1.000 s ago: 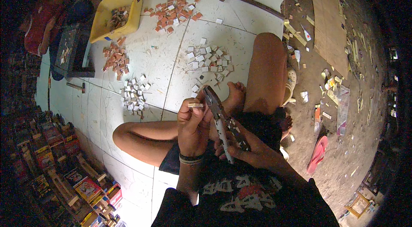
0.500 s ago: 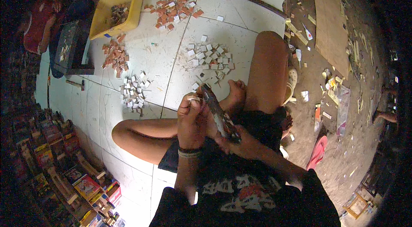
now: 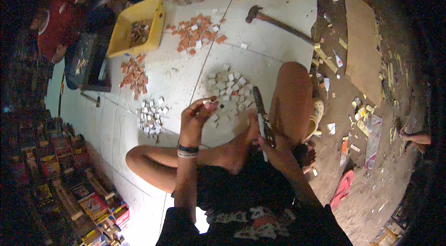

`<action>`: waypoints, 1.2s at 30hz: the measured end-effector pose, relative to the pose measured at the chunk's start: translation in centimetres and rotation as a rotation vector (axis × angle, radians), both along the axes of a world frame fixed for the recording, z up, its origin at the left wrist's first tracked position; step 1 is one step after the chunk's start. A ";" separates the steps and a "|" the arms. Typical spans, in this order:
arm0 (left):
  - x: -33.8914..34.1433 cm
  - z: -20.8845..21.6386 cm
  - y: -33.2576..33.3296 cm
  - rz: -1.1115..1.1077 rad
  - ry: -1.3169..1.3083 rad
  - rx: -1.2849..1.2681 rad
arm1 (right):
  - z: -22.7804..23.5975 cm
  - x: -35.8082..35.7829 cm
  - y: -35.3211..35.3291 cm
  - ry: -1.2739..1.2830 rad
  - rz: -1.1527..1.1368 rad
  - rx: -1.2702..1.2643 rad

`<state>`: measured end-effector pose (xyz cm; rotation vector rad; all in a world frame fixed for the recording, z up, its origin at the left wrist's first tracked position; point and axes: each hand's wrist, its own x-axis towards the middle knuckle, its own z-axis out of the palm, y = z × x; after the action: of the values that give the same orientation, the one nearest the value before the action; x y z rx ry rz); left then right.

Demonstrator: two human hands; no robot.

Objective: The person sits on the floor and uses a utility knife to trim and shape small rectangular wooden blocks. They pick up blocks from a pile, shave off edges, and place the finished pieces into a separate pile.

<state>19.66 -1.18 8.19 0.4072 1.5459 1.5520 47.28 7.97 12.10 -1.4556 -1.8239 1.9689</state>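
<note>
My left hand [image 3: 195, 123] is raised over the floor just left of the pile of white tile pieces [image 3: 232, 85]. Its thumb and fingers pinch a small whitish piece [image 3: 207, 102], probably a tile piece, though blur hides its shape. Close to my right knee, my right hand [image 3: 274, 148] is closed around a long, dark, worn hand tool [image 3: 260, 104]. The tool's far end points away from me, beside the white pile. Its exact kind is unclear. The two hands are apart.
Reddish tile pieces [image 3: 195, 32] lie farther off, another reddish heap [image 3: 134, 76] and white pieces [image 3: 153, 113] to the left. A yellow bin [image 3: 134, 50] holds more. A hammer [image 3: 278, 25] lies at far right; another person [image 3: 62, 27] sits far left.
My hands, together at the tool before, have separated. The left went left with the small piece; the right swung the tool right, more upright in view. The view shifted slightly.
</note>
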 end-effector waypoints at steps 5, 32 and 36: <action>-9.8 -5.5 8.4 0.046 0.911 -0.402 | 0.4 3.0 3.0 -0.021 -0.258 -0.125; -18.1 -9.7 37.3 -0.292 1.744 -0.113 | -23.2 32.1 8.0 -0.455 0.925 0.731; -19.2 -8.2 37.9 -0.684 1.708 -0.713 | -25.6 40.8 12.0 -0.494 1.125 0.826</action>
<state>0.44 36.70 0.02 1.8234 2.4844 -0.2748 88.04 19.97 -13.46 -0.6578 -3.5369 0.6280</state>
